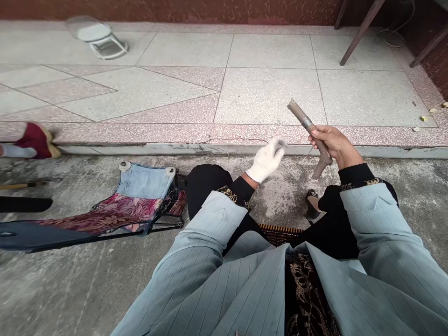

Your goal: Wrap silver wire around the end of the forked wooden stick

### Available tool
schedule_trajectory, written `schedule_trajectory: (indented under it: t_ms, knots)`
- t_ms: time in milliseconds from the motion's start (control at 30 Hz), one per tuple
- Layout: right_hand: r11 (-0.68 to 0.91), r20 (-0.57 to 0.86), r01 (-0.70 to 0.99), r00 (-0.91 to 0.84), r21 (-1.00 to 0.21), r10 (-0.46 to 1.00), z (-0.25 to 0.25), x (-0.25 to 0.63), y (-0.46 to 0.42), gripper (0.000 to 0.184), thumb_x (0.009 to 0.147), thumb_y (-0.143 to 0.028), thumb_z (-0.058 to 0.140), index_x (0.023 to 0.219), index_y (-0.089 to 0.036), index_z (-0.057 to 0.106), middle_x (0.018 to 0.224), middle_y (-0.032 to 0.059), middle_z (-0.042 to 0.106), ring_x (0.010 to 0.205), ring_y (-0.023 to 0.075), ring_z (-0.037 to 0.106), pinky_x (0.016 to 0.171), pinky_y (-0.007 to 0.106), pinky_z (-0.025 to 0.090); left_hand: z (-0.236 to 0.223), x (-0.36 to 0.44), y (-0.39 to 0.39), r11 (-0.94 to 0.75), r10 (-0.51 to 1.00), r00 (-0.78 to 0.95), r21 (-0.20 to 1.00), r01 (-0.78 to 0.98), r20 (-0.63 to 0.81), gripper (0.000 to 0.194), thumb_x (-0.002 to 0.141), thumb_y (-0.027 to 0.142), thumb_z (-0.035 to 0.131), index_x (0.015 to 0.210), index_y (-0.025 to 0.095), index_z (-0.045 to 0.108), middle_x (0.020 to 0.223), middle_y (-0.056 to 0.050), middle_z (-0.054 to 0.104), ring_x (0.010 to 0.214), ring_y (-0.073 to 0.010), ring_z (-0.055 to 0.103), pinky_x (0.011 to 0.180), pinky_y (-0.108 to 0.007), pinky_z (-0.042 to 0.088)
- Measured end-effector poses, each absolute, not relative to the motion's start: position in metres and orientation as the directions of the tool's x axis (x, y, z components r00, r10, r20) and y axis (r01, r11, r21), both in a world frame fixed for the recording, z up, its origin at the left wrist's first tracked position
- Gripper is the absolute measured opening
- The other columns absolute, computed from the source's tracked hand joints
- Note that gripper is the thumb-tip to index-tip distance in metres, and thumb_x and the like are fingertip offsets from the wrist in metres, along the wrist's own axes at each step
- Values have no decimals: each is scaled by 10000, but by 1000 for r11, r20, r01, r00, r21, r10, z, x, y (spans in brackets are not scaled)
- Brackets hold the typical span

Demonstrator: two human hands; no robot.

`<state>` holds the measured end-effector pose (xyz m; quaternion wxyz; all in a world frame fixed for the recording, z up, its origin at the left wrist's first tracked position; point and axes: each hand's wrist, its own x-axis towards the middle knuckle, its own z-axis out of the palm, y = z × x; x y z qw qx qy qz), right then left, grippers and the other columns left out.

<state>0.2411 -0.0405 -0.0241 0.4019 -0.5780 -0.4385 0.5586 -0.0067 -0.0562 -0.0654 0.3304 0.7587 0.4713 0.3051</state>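
My right hand (331, 142) is bare and closed around a brown wooden stick (322, 156). The stick is held tilted, with a knobbly bent lower end and a cut upper end. A band of thin grey wire or cord (306, 122) is wound around it just above my fingers. To the left, a white knit glove covers my left hand (268, 158). Its fingers are curled in toward the thumb, apart from the stick. Whatever is between those fingers, if anything, is too small to make out.
A raised tiled step (273, 93) runs ahead, above the concrete ground (119, 280). On my left stands a folding chair (122, 212) with denim and floral cloth. Another person's red shoe (37, 140) is at far left. A white stool (105, 39) and wooden legs (362, 32) stand farther back.
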Motion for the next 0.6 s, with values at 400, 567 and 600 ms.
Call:
schedule_trajectory:
  t_ms: [400,567,600]
  knots:
    - [-33,-620,646,-716,-763,320,-15,231,-52,380,762,-342,814,1092,-152,803,839,18,708,707,132,580,697,267,466,-45,-23,-50,-362,804,587,863,353,97,265,891,150,511,1110,199,650,993,-22,722,804,-126,652,801,-284,523]
    - [-156,-303,267,-707,-951,639,7,240,-64,484,740,-450,852,1100,-140,758,846,21,687,701,118,582,665,252,488,-55,-12,-48,-98,847,528,964,249,-51,228,885,123,507,1088,167,601,819,-14,648,634,-89,566,631,-242,479]
    - [-145,-231,187,-621,-972,749,9,242,-65,450,747,-476,845,1030,-139,749,823,19,669,682,111,564,652,248,484,-58,-10,-47,-80,864,500,966,246,-56,238,895,128,486,1108,167,585,788,-6,635,613,-89,553,610,-239,465]
